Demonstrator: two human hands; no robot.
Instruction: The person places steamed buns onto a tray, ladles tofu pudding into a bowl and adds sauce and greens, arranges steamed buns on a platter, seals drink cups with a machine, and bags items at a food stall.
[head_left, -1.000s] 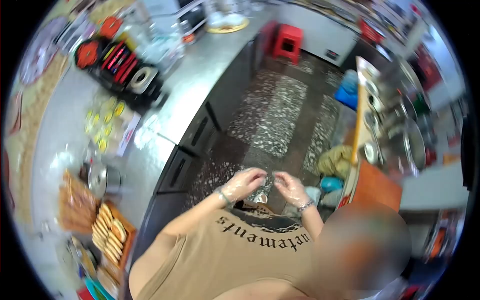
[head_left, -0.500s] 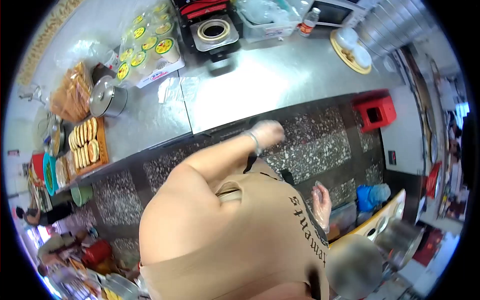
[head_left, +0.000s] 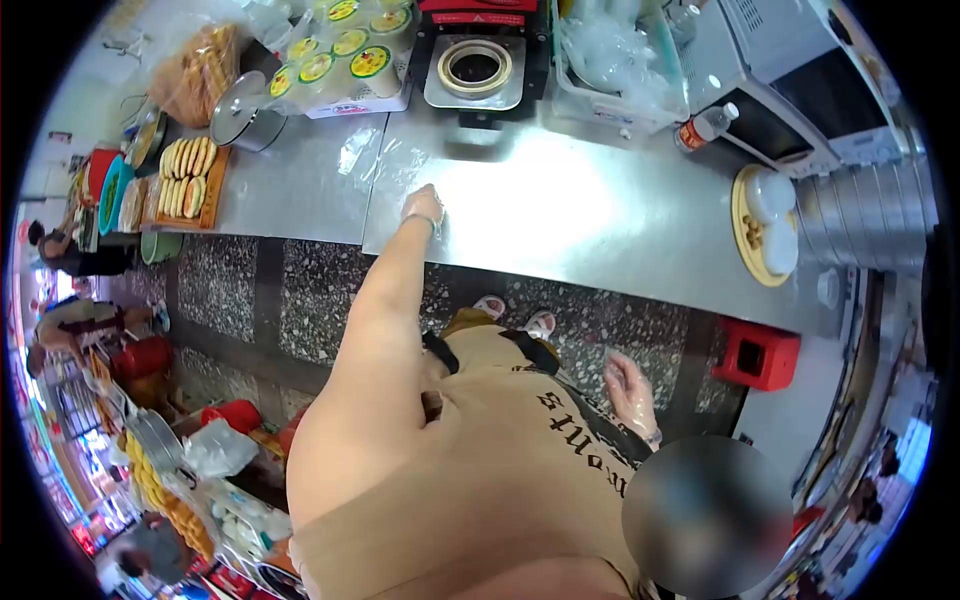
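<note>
My left hand [head_left: 423,204], in a clear plastic glove, is stretched out over the near edge of the steel counter [head_left: 490,220]. Its fingers look curled in; what they hold, if anything, is hidden. Just beyond the fingertips lies thin clear plastic film [head_left: 400,160], with more of it to the left. A cup-sealing machine [head_left: 476,72] with a round ring stands farther back. My right hand [head_left: 630,392], also in a clear glove, hangs beside my body above the speckled floor, fingers loosely bent and apart, with nothing visible in it.
Left on the counter are flat buns [head_left: 185,178] on a wooden board, a lidded pot [head_left: 247,112] and lidded cups [head_left: 370,62]. A plastic bin of bags [head_left: 620,70], a bottle [head_left: 705,128] and a yellow plate [head_left: 745,225] stand right. A red stool [head_left: 757,355] is on the floor.
My left hand has moved from in front of my body out to the counter, near the plastic film. My right hand stays low at my side. The view has turned and come closer to the counter.
</note>
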